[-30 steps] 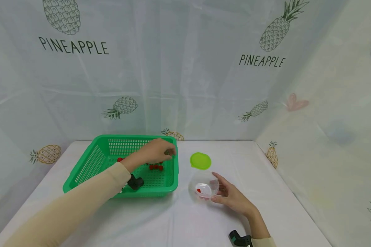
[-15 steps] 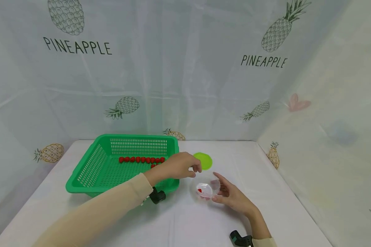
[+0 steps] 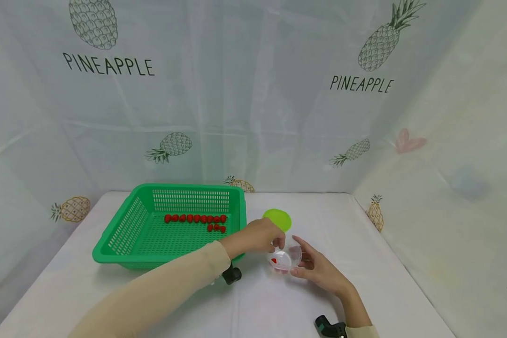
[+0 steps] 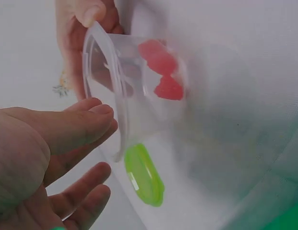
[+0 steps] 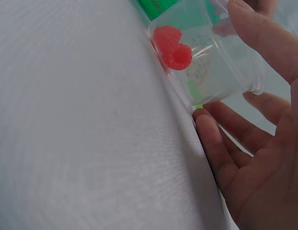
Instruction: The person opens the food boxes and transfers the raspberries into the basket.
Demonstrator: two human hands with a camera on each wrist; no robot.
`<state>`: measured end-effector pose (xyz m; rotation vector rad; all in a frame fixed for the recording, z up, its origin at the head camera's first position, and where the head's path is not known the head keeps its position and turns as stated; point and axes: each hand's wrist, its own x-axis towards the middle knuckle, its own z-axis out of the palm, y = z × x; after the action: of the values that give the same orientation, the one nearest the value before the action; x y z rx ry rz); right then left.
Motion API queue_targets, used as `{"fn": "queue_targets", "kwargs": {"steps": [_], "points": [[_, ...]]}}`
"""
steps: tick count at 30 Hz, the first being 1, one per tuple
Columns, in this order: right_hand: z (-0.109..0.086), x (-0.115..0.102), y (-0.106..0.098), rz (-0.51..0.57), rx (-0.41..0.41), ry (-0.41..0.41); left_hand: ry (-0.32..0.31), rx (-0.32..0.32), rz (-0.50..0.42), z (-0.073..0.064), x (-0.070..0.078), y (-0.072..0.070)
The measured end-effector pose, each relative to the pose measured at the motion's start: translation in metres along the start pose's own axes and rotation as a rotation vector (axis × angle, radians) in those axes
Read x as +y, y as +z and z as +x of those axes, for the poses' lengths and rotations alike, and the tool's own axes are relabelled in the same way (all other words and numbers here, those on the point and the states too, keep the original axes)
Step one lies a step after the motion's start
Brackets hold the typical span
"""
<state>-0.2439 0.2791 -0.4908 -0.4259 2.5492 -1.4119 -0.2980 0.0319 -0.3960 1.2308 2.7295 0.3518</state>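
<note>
A clear plastic tub (image 3: 295,256) lies tilted on the white table, its mouth toward the left wrist camera. My right hand (image 3: 321,272) grips it, thumb near the rim and fingers around its side. Red raspberries (image 5: 177,56) rest inside against the wall and base. My left hand (image 3: 262,237) is at the tub's mouth, fingertips beside the rim. In the left wrist view its fingers (image 4: 84,129) are loosely bent, and no raspberry shows between them. Left of the tub, a green basket (image 3: 122,259) holds several more raspberries (image 3: 196,218), a long row and a short one.
A bright green lid (image 3: 279,218) lies on the table behind the tub, partly hidden by the left hand. A pineapple-print curtain (image 3: 253,94) hangs at the back and right. The basket's raised right wall stands close to the left forearm.
My left hand has come out of the basket, moving right to the tub's mouth. The right hand and tub have stayed in place. The short raspberry row is now uncovered.
</note>
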Motion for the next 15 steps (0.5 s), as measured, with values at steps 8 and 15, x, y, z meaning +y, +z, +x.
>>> {"fn": "queue_targets", "kwargs": {"steps": [8,15], "points": [[0.001,0.003,0.0,0.03,-0.028,-0.019,-0.068,-0.05,-0.022,0.008,-0.003,0.009],[0.003,0.006,-0.001,0.03,-0.029,-0.032,-0.111,-0.124,-0.048,0.015,0.003,0.008]]}}
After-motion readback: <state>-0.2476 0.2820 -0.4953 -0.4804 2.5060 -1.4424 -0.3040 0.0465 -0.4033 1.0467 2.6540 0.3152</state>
